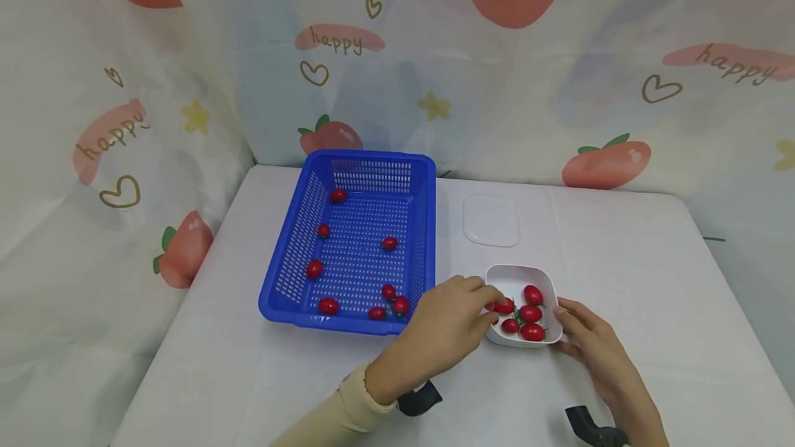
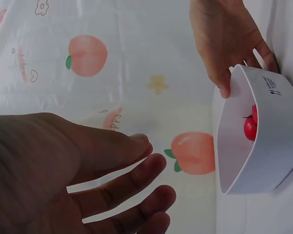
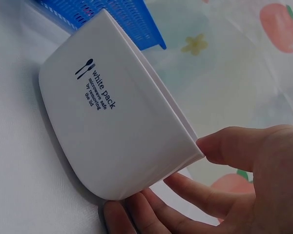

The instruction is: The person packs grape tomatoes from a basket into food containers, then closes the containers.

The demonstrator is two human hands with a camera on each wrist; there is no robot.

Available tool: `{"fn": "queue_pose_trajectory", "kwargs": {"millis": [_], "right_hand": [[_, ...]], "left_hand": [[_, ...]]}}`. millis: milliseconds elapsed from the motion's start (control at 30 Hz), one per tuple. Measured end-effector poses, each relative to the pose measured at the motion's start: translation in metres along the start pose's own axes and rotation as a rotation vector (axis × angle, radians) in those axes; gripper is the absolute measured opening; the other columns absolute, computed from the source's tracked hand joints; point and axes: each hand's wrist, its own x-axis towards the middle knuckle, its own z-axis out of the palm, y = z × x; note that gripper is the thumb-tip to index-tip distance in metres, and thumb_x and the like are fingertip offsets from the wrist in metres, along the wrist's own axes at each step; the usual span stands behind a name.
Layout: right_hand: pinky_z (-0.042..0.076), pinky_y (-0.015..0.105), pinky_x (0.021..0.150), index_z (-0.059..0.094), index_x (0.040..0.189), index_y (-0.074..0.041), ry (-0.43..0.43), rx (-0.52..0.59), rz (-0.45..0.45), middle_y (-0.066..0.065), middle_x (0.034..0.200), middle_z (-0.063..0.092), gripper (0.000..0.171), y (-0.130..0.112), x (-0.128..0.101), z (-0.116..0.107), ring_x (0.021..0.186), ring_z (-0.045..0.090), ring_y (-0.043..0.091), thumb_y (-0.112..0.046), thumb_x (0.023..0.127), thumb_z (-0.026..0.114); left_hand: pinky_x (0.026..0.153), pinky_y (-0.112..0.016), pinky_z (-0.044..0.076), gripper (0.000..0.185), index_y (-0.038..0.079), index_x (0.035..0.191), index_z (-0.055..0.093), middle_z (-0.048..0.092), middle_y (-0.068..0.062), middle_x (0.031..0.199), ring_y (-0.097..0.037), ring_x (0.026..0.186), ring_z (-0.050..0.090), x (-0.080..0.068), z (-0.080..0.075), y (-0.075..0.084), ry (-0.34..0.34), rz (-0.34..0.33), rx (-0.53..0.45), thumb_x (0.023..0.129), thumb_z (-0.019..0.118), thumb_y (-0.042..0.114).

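"Eight tomatoes (image 1: 328,306) are lying in the blue basket (image 1: 357,267), left of my left hand (image 1: 453,319). Is that hand pinching one?"

"I'm seeing none between the parted thumb and fingers; they're hanging over the white container (image 1: 515,281), where more tomatoes are sitting right by the fingertips. My right hand (image 1: 591,338) is gripping the white container just to its left, thumb at the rim."

"Which step are we doing?"

"Loading, I'm guessing; the next move is probably calling for the left hand's reaching leftward to the basket."

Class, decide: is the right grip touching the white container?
Touching. The right wrist view shows the right grip with its thumb against the white container near its rim.
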Motion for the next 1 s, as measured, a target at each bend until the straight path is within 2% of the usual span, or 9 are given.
{"fn": "queue_pose_trajectory", "kwargs": {"millis": [200,333,433,567,700,800,1000], "right_hand": [[0.06,0.025,0.093,0.026,0.161,0.003,0.0,-0.002,-0.006,0.031,0.166,0.026,0.067,0.002,0.0,-0.001,0.118,0.058,0.002,-0.041,0.113,0.041],[0.06,0.023,0.092,0.026,0.161,0.003,0.002,0.007,-0.003,0.03,0.166,0.026,0.068,0.003,0.0,-0.001,0.11,0.056,-0.007,-0.042,0.112,0.042],[0.06,0.022,0.091,0.027,0.161,0.003,0.006,0.011,-0.002,0.03,0.166,0.027,0.069,0.004,0.0,-0.002,0.105,0.054,-0.012,-0.043,0.112,0.043],[0.06,0.022,0.092,0.026,0.161,0.003,0.003,0.012,-0.003,0.03,0.166,0.027,0.068,0.004,-0.001,-0.002,0.111,0.057,-0.005,-0.042,0.112,0.042],[0.059,0.022,0.092,0.025,0.161,0.002,-0.006,0.02,0.008,0.029,0.166,0.026,0.068,0.003,-0.001,-0.001,0.112,0.057,-0.004,-0.042,0.112,0.042],[0.059,0.02,0.092,0.025,0.161,0.002,-0.008,0.025,0.018,0.028,0.167,0.026,0.068,0.002,0.0,-0.001,0.113,0.057,-0.004,-0.042,0.112,0.042],[0.058,0.017,0.089,0.027,0.16,0.002,-0.001,0.029,0.004,0.029,0.166,0.028,0.069,0.003,-0.001,0.0,0.107,0.056,-0.009,-0.044,0.111,0.044]], "left_hand": [[0.067,-0.01,0.045,0.022,0.025,0.119,0.076,0.075,0.011,0.102,-0.005,0.093,0.066,-0.01,-0.026,-0.014,-0.044,0.017,-0.058,0.097,0.075,0.024],[0.071,-0.011,0.047,0.022,0.025,0.121,0.075,0.075,0.01,0.105,-0.006,0.095,0.066,-0.013,-0.044,-0.025,-0.084,0.045,-0.099,0.099,0.074,0.025],[0.072,-0.013,0.048,0.023,0.024,0.122,0.075,0.074,0.009,0.106,-0.007,0.094,0.066,-0.011,-0.056,-0.034,-0.112,0.049,-0.13,0.099,0.073,0.026],[0.078,-0.018,0.053,0.024,0.023,0.123,0.075,0.075,0.008,0.11,-0.009,0.098,0.066,-0.006,-0.07,-0.05,-0.134,0.056,-0.195,0.099,0.073,0.026],[0.085,-0.026,0.058,0.025,0.021,0.122,0.075,0.075,0.008,0.114,-0.007,0.102,0.066,0.0,-0.078,-0.07,-0.139,0.132,-0.312,0.098,0.075,0.023],[0.087,-0.03,0.059,0.026,0.02,0.122,0.074,0.075,0.007,0.114,-0.008,0.102,0.066,0.005,-0.083,-0.086,-0.145,0.16,-0.363,0.096,0.077,0.022],[0.082,-0.025,0.058,0.028,0.02,0.124,0.074,0.075,0.007,0.112,-0.007,0.094,0.063,0.013,-0.085,-0.112,-0.149,0.078,-0.362,0.096,0.077,0.022]]}}
